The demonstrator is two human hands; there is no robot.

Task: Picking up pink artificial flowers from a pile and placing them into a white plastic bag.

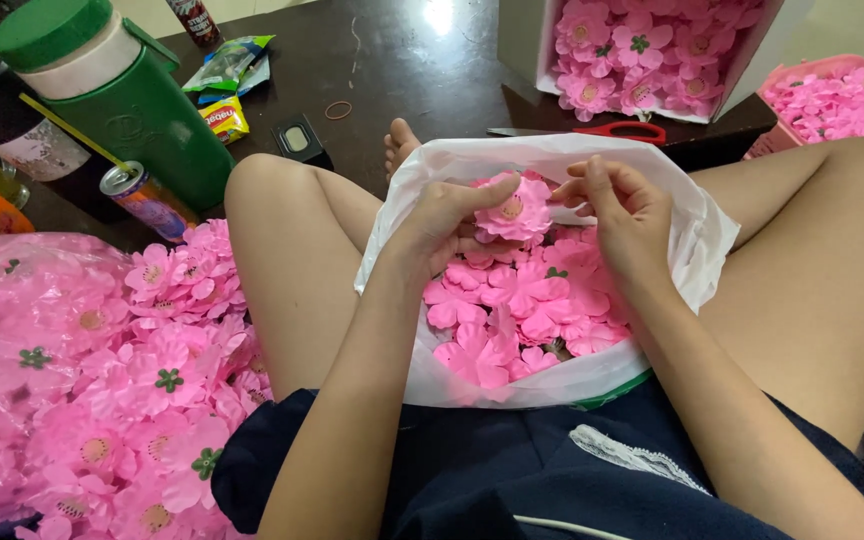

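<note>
Seated cross-legged on the floor (432,70), with a white bag (697,235) open in the lap — full of pink flowers (517,295). Left hand (442,215) and right hand (627,205) both raised over the bag's far edge, meeting on one flower (514,210) with a yellow centre. Left grip clamped on the flower's near-left side, thumb pressed on top of the petals; right grip pinched together at its right edge, fingertips on the petals. Flower held just above the heap in the bag, not resting on it. Beyond the bag on the floor, red scissors (624,130) lying flat, just in front of a white box (757,55) packed with more pink flowers. At the far right corner, a pink basket (787,80), also holding flowers. To the left of the knee, a loose pile (177,330) of flowers spilling beside a clear sack (12,350) stuffed with the same. Further back on the left — a green jug (147,120) with a green lid, a can (142,195) with a straw leaning against it, and a small black box (300,140). A rubber band (338,109) lying alone on the dark floor near the middle.
</note>
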